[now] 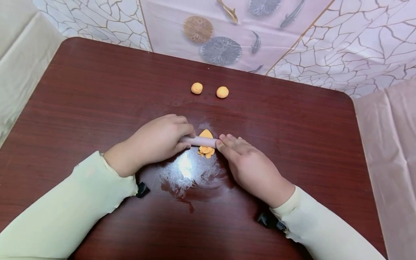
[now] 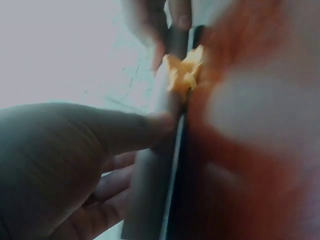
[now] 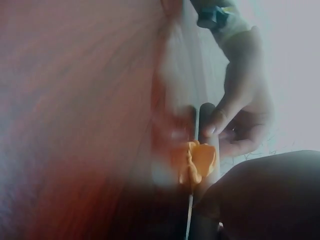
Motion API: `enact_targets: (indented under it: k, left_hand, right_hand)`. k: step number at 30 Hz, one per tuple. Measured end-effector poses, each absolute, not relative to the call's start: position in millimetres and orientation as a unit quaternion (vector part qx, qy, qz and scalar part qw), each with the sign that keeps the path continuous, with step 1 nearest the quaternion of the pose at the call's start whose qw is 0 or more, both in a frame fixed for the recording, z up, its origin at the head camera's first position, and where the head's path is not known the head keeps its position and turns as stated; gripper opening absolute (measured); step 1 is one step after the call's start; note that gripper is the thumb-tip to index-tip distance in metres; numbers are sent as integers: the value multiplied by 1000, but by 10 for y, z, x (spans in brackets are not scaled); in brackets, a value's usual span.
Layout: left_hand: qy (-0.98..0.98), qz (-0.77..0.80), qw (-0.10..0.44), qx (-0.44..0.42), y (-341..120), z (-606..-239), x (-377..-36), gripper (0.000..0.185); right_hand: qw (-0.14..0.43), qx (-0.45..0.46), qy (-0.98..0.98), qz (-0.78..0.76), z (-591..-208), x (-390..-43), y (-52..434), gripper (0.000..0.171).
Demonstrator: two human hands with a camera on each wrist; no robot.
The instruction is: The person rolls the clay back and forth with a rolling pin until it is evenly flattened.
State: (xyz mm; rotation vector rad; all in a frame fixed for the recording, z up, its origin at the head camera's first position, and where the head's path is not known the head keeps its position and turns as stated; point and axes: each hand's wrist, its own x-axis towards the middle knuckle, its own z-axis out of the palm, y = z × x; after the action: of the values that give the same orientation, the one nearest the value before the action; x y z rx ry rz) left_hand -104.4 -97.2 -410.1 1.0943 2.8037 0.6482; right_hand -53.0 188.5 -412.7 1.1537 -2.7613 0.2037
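Note:
A pale, smooth rolling pin (image 1: 203, 142) lies crosswise over a flattened piece of yellow-orange dough (image 1: 206, 133). The dough sticks out on both sides of the pin, its near edge ragged. At the pin's left end my left hand (image 1: 159, 141) grips it, thumb on the near side and fingers on the far side. My right hand (image 1: 251, 168) holds the right end, its thumb against the pin and its fingers reaching over the far side. In the left wrist view, torn dough (image 2: 182, 72) clings to the pin. The right wrist view shows this dough (image 3: 204, 159) between both hands.
Two yellow-orange dough balls (image 1: 196, 88) sit side by side farther back on the dark red-brown table (image 1: 292, 119). A whitish powdery smear (image 1: 177, 173) with a bright glare lies in front of the pin. Patterned cloth (image 1: 169, 21) hangs behind the table's far edge.

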Motion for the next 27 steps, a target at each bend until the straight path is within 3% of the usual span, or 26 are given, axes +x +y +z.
enact_targets:
  k: [6,13,21,27]
  left_hand:
    - [927,179,25,327,-879,-4189,-797,53]
    - [943,101,91,303,-780,-4227,-689,81]
    - [946,74,73,308,-797,-4256,-521,91]
    - [941,78,47,325,-879,-4256,-280,96]
  right_hand:
    - [33,350,-924,152,-4054,-583,1910,45]
    - [-70,300,-950,42,-4160,-690,1794,92]
    - [-17,323,-946,11,-4310,-455,1800,101]
    - [-10,333,-943,12,-4291,-255,1804,105]
